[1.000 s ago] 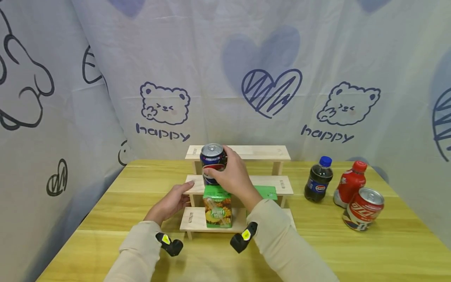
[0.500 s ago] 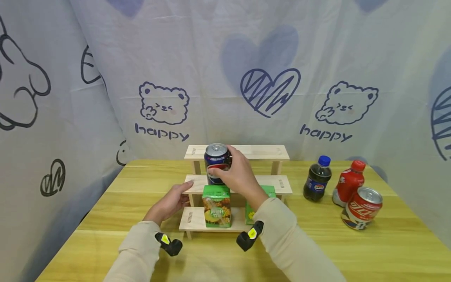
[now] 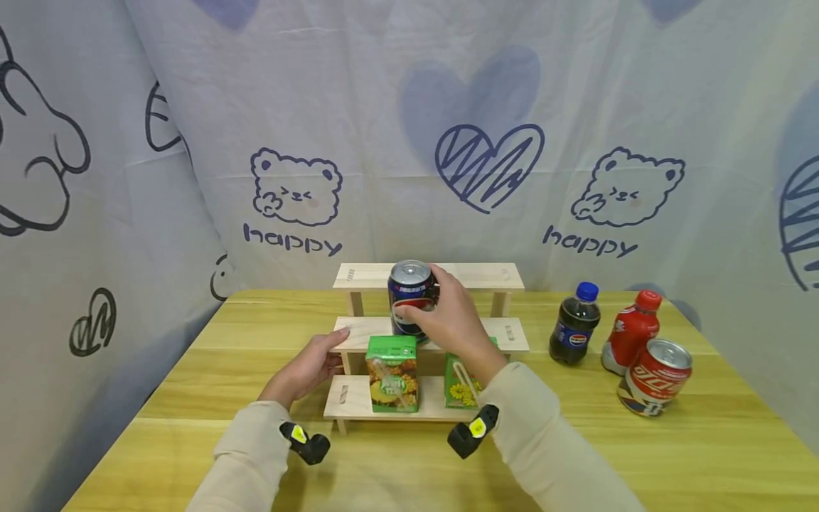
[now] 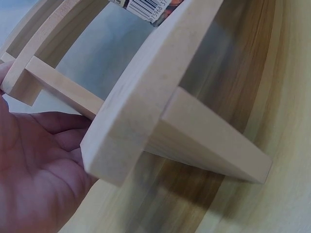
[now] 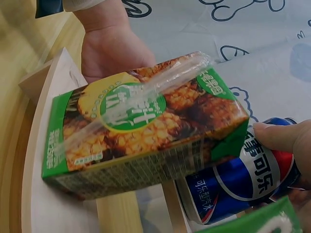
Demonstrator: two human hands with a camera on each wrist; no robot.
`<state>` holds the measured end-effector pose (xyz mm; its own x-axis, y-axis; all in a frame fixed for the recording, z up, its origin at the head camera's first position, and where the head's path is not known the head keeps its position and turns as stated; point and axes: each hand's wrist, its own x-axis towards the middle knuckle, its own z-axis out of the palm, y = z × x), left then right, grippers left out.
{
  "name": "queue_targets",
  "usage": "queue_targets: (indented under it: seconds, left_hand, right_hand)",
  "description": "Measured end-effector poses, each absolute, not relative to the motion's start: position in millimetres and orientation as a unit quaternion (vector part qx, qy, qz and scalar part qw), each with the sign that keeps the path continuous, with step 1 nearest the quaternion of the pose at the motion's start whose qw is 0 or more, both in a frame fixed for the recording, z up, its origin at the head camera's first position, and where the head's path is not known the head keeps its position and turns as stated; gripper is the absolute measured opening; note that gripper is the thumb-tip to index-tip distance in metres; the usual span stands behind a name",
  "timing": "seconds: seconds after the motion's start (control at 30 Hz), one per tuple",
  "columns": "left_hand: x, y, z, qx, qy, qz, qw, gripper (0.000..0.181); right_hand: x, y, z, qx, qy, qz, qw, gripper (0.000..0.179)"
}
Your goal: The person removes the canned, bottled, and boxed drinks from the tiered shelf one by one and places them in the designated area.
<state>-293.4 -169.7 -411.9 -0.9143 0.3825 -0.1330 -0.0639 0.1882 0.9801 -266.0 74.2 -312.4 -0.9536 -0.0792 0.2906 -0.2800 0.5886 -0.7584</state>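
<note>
the right hand (image 3: 451,316) is clamping its fingers and thumb around a dark-blue cylindrical metal cola can (image 3: 409,291), which is standing upright on, or just above, the middle board of a three-tiered pale wooden stand (image 3: 361,331). the left hand (image 3: 308,366) is gripping that board's left end, thumb on top. a low swing of the can could be knocking over the green pineapple-print juice carton (image 3: 392,377) just in front; a slackening left grip could be letting the stand slide. beneath, a yellow wood-grain table (image 3: 192,398) is spreading out; behind, a white fabric curtain (image 3: 377,92) with blue hearts is hanging.
</note>
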Motion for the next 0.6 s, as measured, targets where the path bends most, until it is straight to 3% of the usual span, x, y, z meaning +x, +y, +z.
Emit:
queue_targets:
  seconds: [0.6]
  left_hand:
    - [-294,-169,-412,0.093,0.752,0.629,0.173,0.067]
  right_hand:
    - [-261,101,-311,0.092,-0.888,0.438,0.102,0.075]
